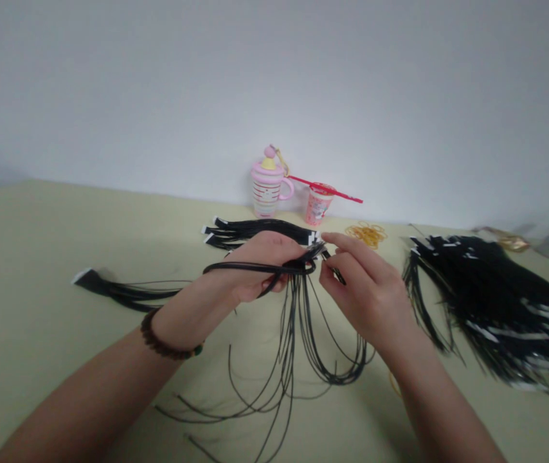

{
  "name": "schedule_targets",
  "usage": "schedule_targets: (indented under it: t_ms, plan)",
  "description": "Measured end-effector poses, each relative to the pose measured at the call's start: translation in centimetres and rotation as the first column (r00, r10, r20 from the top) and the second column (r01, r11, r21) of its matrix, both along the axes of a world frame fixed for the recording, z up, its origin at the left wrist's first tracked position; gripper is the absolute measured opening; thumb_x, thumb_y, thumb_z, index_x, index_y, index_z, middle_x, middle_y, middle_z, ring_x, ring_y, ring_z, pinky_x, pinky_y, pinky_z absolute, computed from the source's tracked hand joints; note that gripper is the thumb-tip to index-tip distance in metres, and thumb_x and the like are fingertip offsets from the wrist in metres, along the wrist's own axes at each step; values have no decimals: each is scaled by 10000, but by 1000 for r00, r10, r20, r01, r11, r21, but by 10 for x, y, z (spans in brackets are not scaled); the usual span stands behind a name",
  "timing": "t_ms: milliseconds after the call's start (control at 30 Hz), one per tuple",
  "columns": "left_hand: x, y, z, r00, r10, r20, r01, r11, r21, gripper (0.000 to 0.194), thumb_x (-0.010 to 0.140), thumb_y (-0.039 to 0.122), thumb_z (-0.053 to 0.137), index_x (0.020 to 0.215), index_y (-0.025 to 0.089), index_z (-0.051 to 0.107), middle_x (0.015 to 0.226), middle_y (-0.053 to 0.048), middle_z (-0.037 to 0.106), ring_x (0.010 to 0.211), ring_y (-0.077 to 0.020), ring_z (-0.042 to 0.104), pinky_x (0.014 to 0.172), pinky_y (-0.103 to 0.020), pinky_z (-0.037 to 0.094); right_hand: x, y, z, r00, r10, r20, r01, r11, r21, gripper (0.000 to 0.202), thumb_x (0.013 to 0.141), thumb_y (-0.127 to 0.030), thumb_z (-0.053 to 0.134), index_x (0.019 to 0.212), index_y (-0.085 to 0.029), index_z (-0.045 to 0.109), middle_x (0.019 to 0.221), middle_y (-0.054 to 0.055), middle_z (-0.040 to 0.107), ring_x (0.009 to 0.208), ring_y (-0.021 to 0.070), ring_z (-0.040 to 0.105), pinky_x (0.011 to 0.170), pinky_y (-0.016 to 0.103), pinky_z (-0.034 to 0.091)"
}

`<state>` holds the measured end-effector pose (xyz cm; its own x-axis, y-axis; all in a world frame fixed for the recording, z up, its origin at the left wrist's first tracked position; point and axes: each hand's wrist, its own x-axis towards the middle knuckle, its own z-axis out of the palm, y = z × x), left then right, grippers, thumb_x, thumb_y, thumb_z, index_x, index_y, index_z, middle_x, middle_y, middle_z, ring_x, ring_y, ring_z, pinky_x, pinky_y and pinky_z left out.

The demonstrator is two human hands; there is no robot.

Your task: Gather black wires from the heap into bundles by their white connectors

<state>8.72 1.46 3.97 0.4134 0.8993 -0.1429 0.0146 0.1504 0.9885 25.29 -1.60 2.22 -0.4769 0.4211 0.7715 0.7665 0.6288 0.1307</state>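
Note:
My left hand [260, 254] is closed around a bundle of thin black wires [294, 308], whose loose lengths hang down and spread over the table. Over that wrist runs a black loop of wire [255, 266], reaching to the bunched ends at my fingertips. Facing it, my right hand [368, 286] is pinched at those wire ends [315, 247]. A thin dark piece [335, 267] shows between its thumb and fingers; whether it is a wire or a tool I cannot tell. Left of my wrist lies a black wire bundle [125, 292] with a white end.
Behind my hands lie black wire bundles [265, 226] with white connectors. A pink striped mug [265, 193] and a pink cup [317, 209] with a red stick [327, 190] stand by the wall. Yellow rubber bands [366, 235] and a large wire pile [496, 289] are at right.

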Motion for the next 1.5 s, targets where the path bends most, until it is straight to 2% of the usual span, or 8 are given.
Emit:
schedule_targets:
  t_ms: [133,333,700,933,1000,1100,1267,1500]
  plan:
    - [-1,2,-1,999,-30,-37,30,1000,-1,182,741,268,546,643,124,599,483,20,419,317,-41,331,292,-172,224,2,2,-2,997,15,80,-10,998,-60,118,826,-104,463,758,-120,558,1183,161,582,958,214,620,790,334,534]
    - [-2,4,-2,996,-84,-24,84,996,-36,214,720,317,577,624,126,562,442,50,367,333,-33,321,306,-149,242,4,3,-2,992,37,120,-17,987,-162,107,842,-99,433,823,-114,537,1084,153,616,931,213,620,794,342,530]
    - [2,5,-3,1000,-18,0,18,997,-77,184,709,237,570,565,146,502,450,37,388,331,-36,328,301,-153,203,4,9,-8,996,77,40,-69,983,-172,94,823,-86,453,793,-132,530,1068,151,621,952,199,613,818,325,515]
    - [0,20,-22,958,-81,275,92,996,-24,65,655,140,607,657,143,542,554,24,490,403,-40,396,367,-148,291,2,0,9,997,32,-73,-37,997,-65,100,773,-113,563,861,-101,610,1115,170,598,1052,230,563,913,353,464]
    - [-5,21,-27,936,-111,335,111,994,18,70,645,120,610,707,131,579,620,2,545,452,-46,441,406,-148,333,-1,-10,14,989,66,-131,-70,997,-32,121,750,-100,595,866,-92,629,1013,150,620,989,210,571,879,335,472]
    - [-10,14,-27,896,-58,440,44,998,41,174,613,74,610,779,125,618,724,-22,614,558,-65,528,501,-155,406,-9,-23,18,963,152,-221,-181,976,-122,86,751,-69,591,812,-106,639,838,80,614,799,123,575,735,232,486]
    - [-4,6,-18,898,64,435,-6,991,-134,51,636,88,610,627,113,566,551,17,560,449,-40,481,427,-133,361,-18,-23,13,946,152,-286,-244,916,-320,87,773,-88,567,804,-111,645,782,47,604,720,93,551,661,203,461]
    - [-1,13,-17,875,145,461,-5,957,-291,91,696,44,560,685,134,551,501,37,555,396,-47,478,394,-138,364,-12,-16,13,936,141,-323,-260,894,-364,137,747,-39,559,797,-128,650,803,31,614,714,82,548,633,192,444]
